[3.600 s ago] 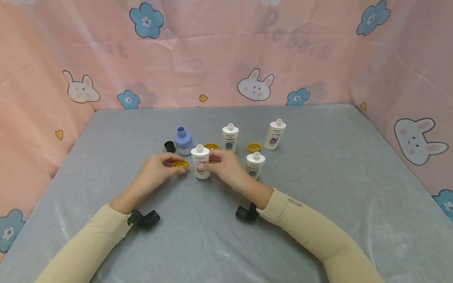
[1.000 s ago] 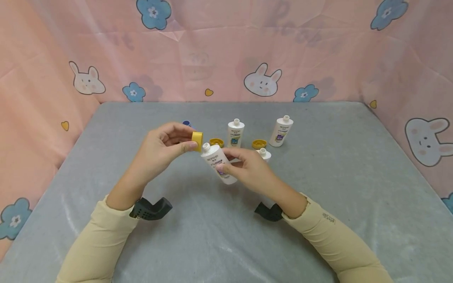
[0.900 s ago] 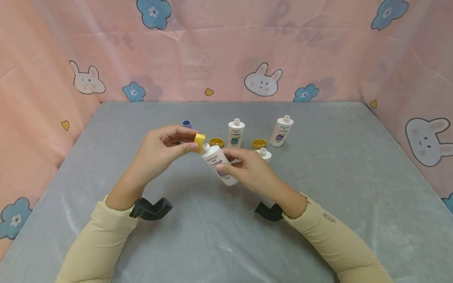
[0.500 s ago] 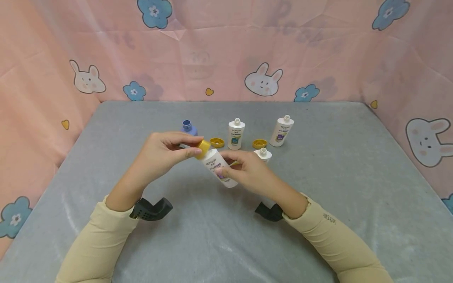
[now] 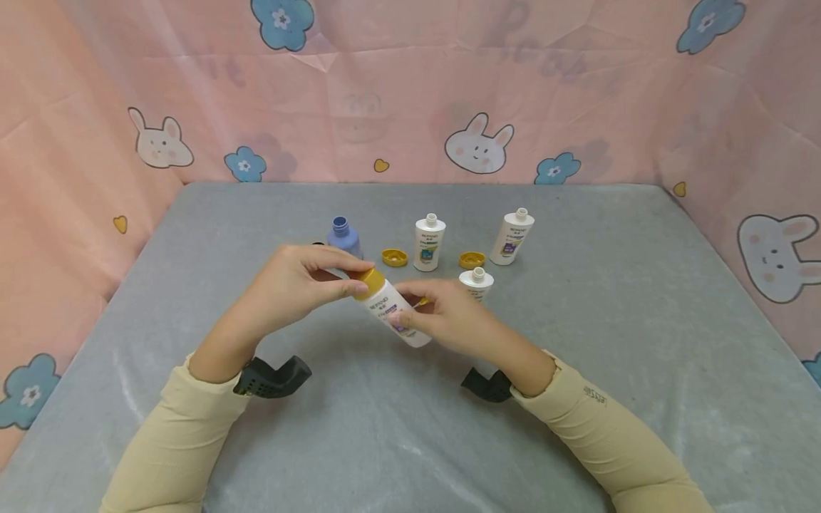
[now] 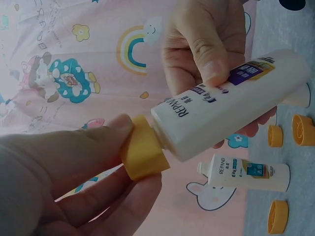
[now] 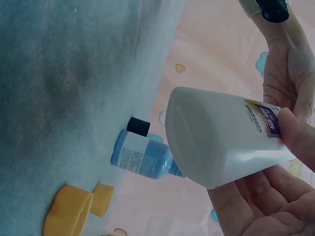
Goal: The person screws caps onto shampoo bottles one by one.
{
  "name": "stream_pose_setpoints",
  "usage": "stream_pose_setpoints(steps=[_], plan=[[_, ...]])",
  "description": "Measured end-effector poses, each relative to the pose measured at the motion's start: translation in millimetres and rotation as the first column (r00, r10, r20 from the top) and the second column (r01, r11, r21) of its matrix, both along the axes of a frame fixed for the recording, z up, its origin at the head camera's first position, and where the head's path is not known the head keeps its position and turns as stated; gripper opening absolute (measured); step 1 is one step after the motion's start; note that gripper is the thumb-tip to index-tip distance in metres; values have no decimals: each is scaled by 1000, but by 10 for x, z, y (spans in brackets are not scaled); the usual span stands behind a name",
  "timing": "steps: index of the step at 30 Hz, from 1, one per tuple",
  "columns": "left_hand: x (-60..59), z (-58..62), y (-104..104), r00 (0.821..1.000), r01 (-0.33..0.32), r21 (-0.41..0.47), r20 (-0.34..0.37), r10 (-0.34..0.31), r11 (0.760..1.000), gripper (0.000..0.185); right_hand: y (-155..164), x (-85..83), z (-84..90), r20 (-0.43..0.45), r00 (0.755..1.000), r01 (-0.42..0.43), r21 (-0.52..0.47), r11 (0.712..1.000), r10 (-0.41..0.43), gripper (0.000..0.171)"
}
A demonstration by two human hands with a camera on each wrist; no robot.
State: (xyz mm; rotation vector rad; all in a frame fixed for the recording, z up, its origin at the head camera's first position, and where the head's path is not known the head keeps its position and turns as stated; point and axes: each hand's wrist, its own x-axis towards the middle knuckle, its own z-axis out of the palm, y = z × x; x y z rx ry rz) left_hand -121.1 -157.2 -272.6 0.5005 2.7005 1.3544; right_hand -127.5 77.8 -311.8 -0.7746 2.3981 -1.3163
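My left hand (image 5: 296, 292) pinches a yellow cap (image 5: 370, 283) between thumb and fingers. The cap is over the mouth of a white bottle (image 5: 390, 313). In the left wrist view a little of the neck shows between the cap (image 6: 143, 150) and the bottle's shoulder. My right hand (image 5: 455, 313) grips that bottle round its body, thumb on the purple label. The bottle is tilted, its top toward my left hand, and held above the table. From the right wrist its flat base (image 7: 189, 137) faces the camera.
White bottles without caps stand behind: one with a teal label (image 5: 427, 246), one with a purple label (image 5: 513, 239), and one (image 5: 477, 279) partly behind my right hand. Yellow caps (image 5: 394, 258) (image 5: 472, 260) lie between them. A blue bottle (image 5: 345, 239) and black cap (image 7: 139, 126) are at left.
Earlier the cap was apart from the bottle. My left hand has tipped it and brought it down onto the neck. My right hand has tilted the bottle and keeps its hold.
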Motion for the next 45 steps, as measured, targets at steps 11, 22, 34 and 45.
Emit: stream_pose_setpoints(steps=[11,22,34,45], plan=[[4,8,-35,994,107,47,-36,-105,993,28,13,-5,0,8,1000,7,-13,1000,-7,33],[113,112,19,976,-202,77,94,195,976,50,4,-19,-17,-41,997,59,-59,997,-61,38],[138,10,205,963,-266,42,63,263,963,31,-9,-2,-20,-51,996,66,-70,995,-70,36],[95,-12,172,974,-189,115,151,171,975,32,4,2,3,-58,995,77,-51,996,-80,36]])
